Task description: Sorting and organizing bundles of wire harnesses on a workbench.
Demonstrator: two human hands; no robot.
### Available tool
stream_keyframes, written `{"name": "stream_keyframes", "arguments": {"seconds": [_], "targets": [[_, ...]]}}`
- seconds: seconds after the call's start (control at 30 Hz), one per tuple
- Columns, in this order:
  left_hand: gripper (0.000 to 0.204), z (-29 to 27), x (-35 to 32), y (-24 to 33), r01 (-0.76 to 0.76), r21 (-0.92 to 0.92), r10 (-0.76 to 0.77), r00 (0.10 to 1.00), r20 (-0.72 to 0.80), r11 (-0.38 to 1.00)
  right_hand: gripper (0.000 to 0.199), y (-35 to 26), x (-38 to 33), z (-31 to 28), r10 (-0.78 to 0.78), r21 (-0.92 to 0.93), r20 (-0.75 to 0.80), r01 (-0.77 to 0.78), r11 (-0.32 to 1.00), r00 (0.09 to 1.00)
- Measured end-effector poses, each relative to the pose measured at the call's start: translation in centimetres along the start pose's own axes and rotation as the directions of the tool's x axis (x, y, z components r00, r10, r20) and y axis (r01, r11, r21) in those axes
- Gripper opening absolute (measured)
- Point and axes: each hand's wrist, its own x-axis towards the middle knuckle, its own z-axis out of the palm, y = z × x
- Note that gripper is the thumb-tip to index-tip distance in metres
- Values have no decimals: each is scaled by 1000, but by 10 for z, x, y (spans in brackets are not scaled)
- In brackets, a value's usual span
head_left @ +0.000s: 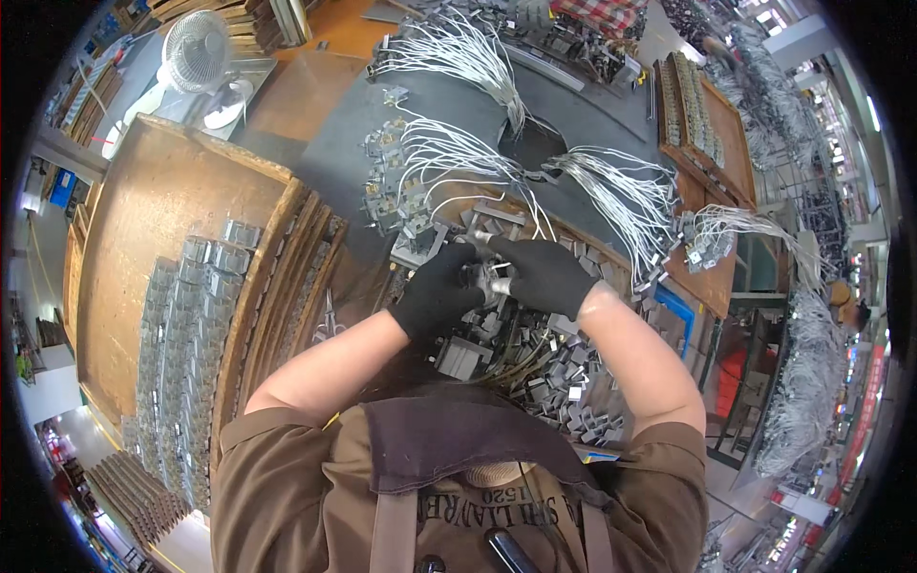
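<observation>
Both of my hands wear black gloves and meet at the middle of the bench. My left hand (437, 291) and my right hand (541, 274) together grip a small grey metal part (491, 279) held between them. A thin white wire (445, 204) runs from the part up toward a bundle. Below my hands lies a heap of small metal brackets (564, 377). Finished pieces with white wire leads (449, 153) lie fanned on the dark mat just beyond.
A large wooden tray (143, 220) on my left holds rows of shiny metal parts (186, 334). More wire bundles (630, 201) spread to the right and far side. A white desk fan (196, 53) stands at the far left. Another wooden tray (702, 115) sits far right.
</observation>
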Motion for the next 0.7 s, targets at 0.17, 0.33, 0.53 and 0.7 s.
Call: {"name": "stream_keyframes", "arguments": {"seconds": [0.17,0.33,0.53,0.7], "targets": [[37,8,13,-22,234,-150,-222,971,90,961,53,-10,9,4,78,-67,84,-72,995,993],[33,0,18,-11,220,-41,-212,966,146,975,45,-8,-3,-3,-36,-253,-157,-5,967,987],[26,9,5,-7,516,-325,-453,855,254,792,44,-11,-39,15,69,-66,-105,-76,995,992],[31,14,-9,-21,383,-86,-337,883,325,920,35,-15,-43,32,57,-92,-84,-64,994,995]]}}
